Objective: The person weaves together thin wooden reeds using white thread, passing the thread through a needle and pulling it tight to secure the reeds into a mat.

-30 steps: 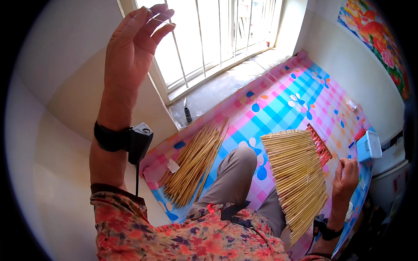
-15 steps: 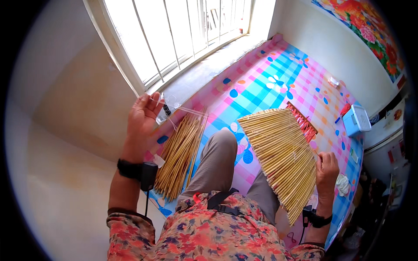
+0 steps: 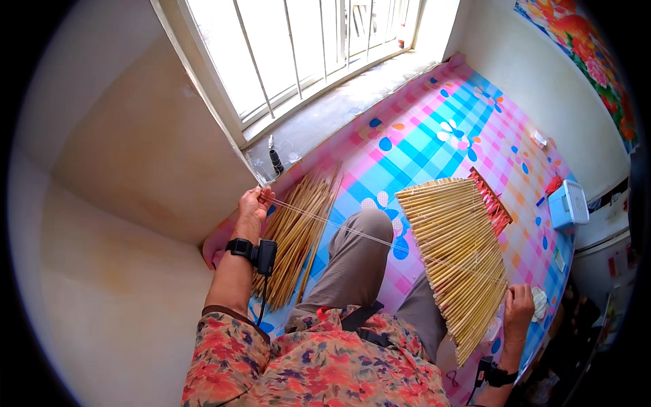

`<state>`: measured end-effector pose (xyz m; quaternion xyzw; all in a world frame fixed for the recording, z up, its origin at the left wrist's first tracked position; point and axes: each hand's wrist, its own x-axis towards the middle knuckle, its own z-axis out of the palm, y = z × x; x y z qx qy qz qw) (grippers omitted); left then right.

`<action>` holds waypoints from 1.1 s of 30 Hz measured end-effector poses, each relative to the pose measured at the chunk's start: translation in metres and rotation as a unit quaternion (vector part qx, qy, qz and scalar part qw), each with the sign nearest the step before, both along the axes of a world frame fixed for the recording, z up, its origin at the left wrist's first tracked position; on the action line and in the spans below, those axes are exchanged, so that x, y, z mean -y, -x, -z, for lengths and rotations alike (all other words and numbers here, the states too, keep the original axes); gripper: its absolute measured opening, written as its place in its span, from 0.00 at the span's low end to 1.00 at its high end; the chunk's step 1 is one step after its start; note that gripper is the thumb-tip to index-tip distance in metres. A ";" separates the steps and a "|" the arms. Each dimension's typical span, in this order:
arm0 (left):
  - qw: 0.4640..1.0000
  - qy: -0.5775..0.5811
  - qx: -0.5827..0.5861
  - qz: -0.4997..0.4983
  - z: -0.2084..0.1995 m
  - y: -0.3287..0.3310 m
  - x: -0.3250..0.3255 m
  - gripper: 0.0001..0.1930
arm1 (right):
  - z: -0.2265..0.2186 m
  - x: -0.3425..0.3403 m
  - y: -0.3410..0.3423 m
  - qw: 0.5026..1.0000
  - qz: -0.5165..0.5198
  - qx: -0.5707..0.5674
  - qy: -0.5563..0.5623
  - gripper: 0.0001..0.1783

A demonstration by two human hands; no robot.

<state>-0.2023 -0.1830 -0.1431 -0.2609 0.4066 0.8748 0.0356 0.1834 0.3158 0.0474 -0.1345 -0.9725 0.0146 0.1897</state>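
Note:
My left hand (image 3: 253, 205), stretched out to the left, pinches a thin clear thread (image 3: 339, 226). Doubled strands of it run taut above my knee to a fan-shaped panel of joined yellow sticks (image 3: 451, 251). The panel rests tilted against my right leg, its sticks side by side. At the panel's right edge, my right hand (image 3: 519, 308) is closed with the fingertips together where the thread ends; the exact grip there is partly hidden. A bundle of loose thin sticks (image 3: 295, 237) lies beyond my left forearm.
A checked, flower-printed sheet (image 3: 413, 146) covers the surface I sit on. Beside the barred window (image 3: 305, 41), a black-handled tool (image 3: 275, 160) stands on the sill (image 3: 325, 115). A red-strung strip (image 3: 489, 203) lies behind the panel; a blue lidded box (image 3: 568, 205) is at the right.
My left hand has come down and turned into a pinch, with the thread now stretched straight across to the panel. My right hand remains at the panel's right edge. The view has shifted slightly.

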 end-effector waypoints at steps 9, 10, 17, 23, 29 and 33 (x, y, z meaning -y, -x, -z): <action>0.997 0.045 0.063 0.019 0.028 0.023 0.008 0.02 | -0.001 0.003 -0.016 0.996 0.065 0.057 0.016 0.05; 0.995 0.056 0.074 0.019 0.026 0.021 0.003 0.02 | 0.000 0.004 -0.017 0.996 0.066 0.061 0.028 0.05; 0.992 0.067 0.089 0.064 0.035 -0.001 0.002 0.02 | 0.011 0.009 -0.028 0.991 0.080 0.096 0.050 0.03; 0.970 0.044 0.082 0.223 0.082 0.021 0.039 0.04 | 0.014 -0.001 -0.041 0.991 0.091 0.094 0.042 0.03; 0.943 0.061 0.164 0.282 0.045 0.010 0.025 0.06 | 0.035 -0.006 -0.058 0.982 0.144 0.096 0.076 0.04; 0.925 0.085 0.209 0.307 0.032 0.010 0.026 0.07 | 0.059 -0.012 -0.070 0.976 0.136 0.084 0.149 0.05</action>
